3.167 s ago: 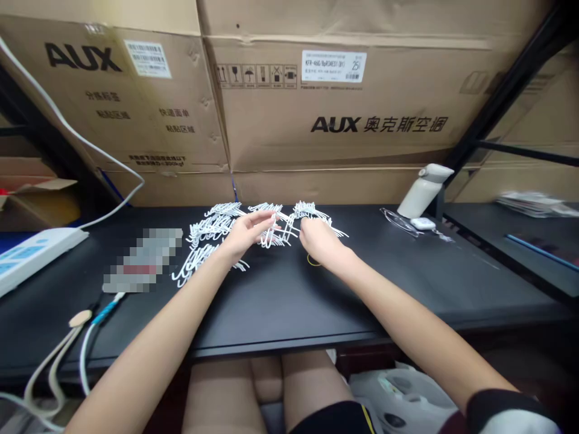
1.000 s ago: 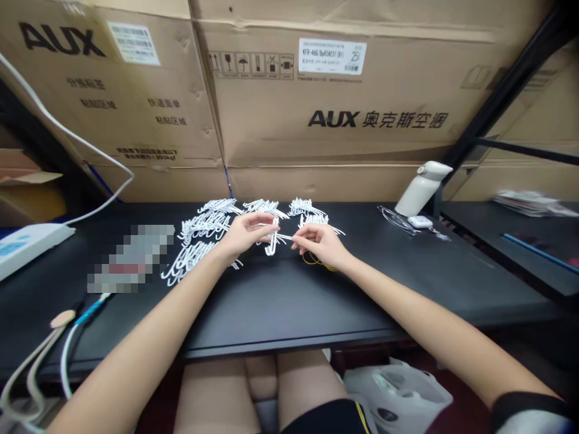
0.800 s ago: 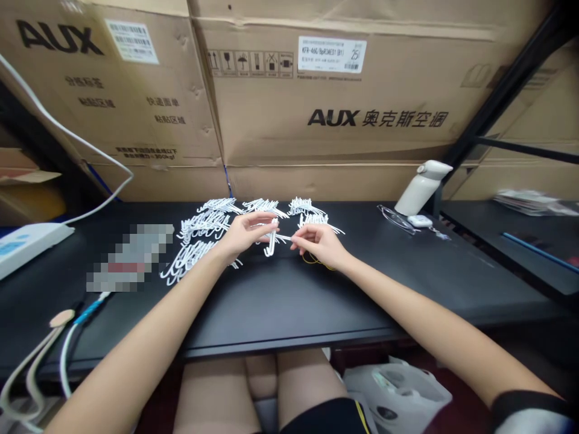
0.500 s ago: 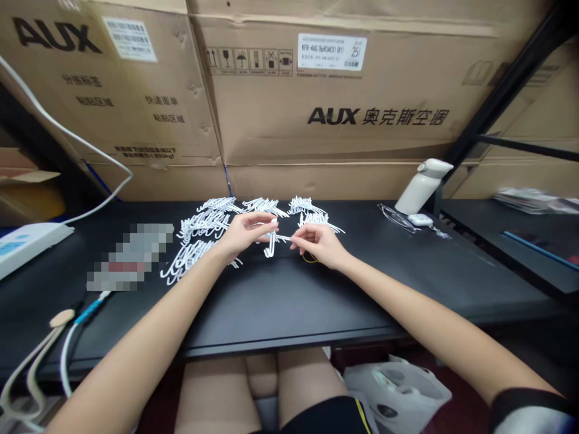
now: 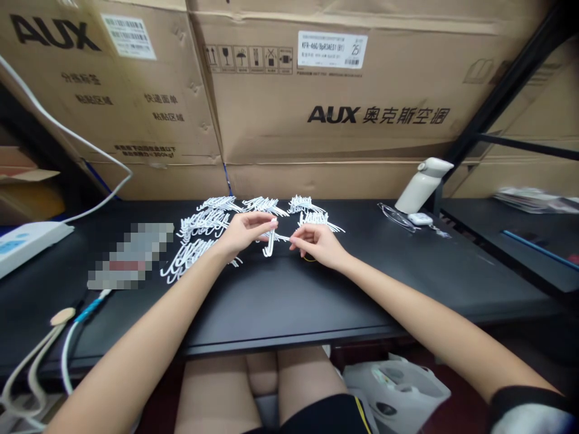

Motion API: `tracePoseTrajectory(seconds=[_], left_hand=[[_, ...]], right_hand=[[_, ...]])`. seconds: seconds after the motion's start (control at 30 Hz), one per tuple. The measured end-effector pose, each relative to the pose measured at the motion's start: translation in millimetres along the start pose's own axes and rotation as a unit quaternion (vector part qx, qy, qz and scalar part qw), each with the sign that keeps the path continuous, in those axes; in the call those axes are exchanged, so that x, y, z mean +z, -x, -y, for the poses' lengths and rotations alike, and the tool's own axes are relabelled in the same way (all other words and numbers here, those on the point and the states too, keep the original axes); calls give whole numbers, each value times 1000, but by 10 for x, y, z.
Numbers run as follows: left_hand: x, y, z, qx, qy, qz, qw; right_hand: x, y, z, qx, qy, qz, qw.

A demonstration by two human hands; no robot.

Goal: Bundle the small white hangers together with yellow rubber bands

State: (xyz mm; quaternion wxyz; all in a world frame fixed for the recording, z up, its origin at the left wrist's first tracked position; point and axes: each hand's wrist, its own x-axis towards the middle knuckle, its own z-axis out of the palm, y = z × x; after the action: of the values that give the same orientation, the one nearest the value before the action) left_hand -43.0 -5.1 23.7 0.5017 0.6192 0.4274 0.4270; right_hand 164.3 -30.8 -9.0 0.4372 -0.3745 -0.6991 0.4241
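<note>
My left hand pinches a small bundle of white hooks above the table, their bent ends hanging down. From that bundle a straight white end points right, and the fingertips of my right hand close on its tip. Piles of the same white J-shaped hooks lie around: one pile beside my left forearm, another behind it, and one just beyond my right hand. A thin yellow loop shows partly under my right hand.
Further hook piles lie along the back near the cardboard boxes. At right stand a white bottle, glasses and a small white case. A pixelated object with a cable lies left. The black table's front edge is close.
Both hands stay almost in place, with the hooks between them shifting very slightly. The view has tilted a little.
</note>
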Motion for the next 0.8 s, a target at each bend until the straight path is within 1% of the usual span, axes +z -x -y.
tracePoseTrajectory(seconds=[0.13, 0.2, 0.3, 0.37, 0.4, 0.43, 0.53, 0.6, 0.63, 0.7, 0.8], left_hand=[[11, -6, 15, -1, 10, -1, 1000], [3, -20, 23, 4, 30, -13, 999], [-44, -64, 21, 23, 86, -74, 993], [-92, -100, 9, 40, 135, -123, 982], [-115, -117, 3, 46, 159, -141, 976], [-135, -131, -3, 48, 179, -154, 970], [-163, -150, -10, 45, 215, -169, 961], [-160, -148, -4, 43, 219, -167, 960], [-155, -145, 1, 42, 217, -165, 961], [-146, -140, 11, 40, 212, -160, 963], [-144, -142, 18, 37, 216, -156, 963]], right_hand=[[6, -7, -12, -1, 4, -3, 1000], [8, -19, -31, -7, 10, -24, 1000], [1, -28, -47, -18, 28, -83, 996], [-5, -16, -29, -44, 83, -98, 991], [-4, -3, -12, -67, 126, -87, 986], [1, 14, 8, -93, 171, -63, 979], [47, 70, 57, -157, 276, 48, 947], [87, 93, 61, -163, 317, 107, 928], [103, 96, 55, -158, 335, 128, 920], [116, 88, 40, -146, 365, 152, 907], [84, 54, 50, -152, 387, 156, 896]])
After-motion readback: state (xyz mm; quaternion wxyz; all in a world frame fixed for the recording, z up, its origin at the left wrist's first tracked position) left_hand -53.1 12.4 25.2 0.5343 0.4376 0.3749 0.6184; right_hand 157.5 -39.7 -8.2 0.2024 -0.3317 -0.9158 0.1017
